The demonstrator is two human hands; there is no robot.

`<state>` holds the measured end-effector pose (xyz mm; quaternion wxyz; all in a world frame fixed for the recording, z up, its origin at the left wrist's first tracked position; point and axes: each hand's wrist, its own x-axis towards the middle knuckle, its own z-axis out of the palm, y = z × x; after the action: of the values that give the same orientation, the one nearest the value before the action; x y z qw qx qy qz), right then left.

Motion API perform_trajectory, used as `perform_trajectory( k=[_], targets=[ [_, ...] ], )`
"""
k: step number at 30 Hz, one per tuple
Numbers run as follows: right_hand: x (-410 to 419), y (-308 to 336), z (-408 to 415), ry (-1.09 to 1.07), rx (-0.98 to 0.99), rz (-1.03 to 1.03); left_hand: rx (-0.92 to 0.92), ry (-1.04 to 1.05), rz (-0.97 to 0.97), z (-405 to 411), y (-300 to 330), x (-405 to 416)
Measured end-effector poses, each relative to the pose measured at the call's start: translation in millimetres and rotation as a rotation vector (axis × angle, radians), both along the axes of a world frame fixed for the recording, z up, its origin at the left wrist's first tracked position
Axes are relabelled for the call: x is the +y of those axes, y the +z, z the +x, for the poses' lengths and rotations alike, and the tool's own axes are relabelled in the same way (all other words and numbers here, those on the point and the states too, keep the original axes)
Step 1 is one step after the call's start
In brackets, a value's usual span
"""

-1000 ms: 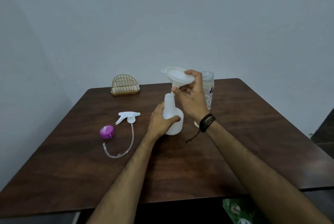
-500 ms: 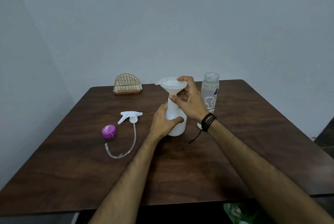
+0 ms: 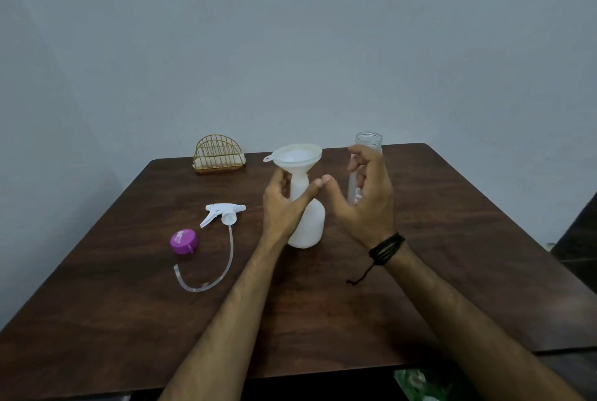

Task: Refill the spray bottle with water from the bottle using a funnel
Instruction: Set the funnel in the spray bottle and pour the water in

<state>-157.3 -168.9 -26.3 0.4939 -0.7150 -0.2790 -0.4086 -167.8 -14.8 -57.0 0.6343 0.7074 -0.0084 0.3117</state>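
Spray bottle: the white spray bottle [image 3: 307, 223] stands upright near the middle of the worktop [image 3: 452, 239], its neck open.
Funnel: the white funnel [image 3: 296, 156] sits in the neck, nothing holding it; being top-heavy, it could probably tip or lift out under a fast pour.
Left hand: the left hand [image 3: 281, 206] wraps the spray bottle's neck and shoulder, grip closed on it; if that grip loosens, the light bottle may slide or topple once water hits.
Right hand: the right hand [image 3: 365, 200] hovers just beside the water bottle [image 3: 365, 161], fingers spread and holding nothing.
Water bottle: clear, uncapped, upright behind the right hand; a careless reach might knock it over and spill it across the worktop.
Pour risk: pouring faster than the narrow spout drains would likely overflow the funnel; the opaque spray bottle hides its fill level.
Loose parts: the spray head [image 3: 223, 211] with its tube and the purple cap [image 3: 184, 240] lie to the left, well apart from the pour.
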Motion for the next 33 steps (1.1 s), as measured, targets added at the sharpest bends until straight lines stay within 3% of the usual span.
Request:
perform_trajectory(
  k=[3, 6, 11, 13, 19, 33],
  targets=[
    [-16, -3, 7, -0.125, -0.022, 0.127, -0.032, 0.008, -0.037, 2, 0, -3],
    [-30, -3, 23, -0.196, 0.118, 0.174, -0.037, 0.019, -0.038, 3, 1, -5],
    [-39, -7, 47, 0.005, 0.525, -0.024, -0.037, 0.034, -0.028, 6, 0, -7],
    [-38, -8, 51, 0.073, 0.584, -0.076, -0.027, 0.058, -0.010, 7, -1, -7],
    [-25, -1, 52, 0.103, 0.557, -0.124, -0.015, 0.074, -0.011, 8, -3, -8],
    [-22, 34, 61, 0.151, 0.317, -0.472, 0.026, 0.036, -0.015, 4, -2, 0]
  ],
)
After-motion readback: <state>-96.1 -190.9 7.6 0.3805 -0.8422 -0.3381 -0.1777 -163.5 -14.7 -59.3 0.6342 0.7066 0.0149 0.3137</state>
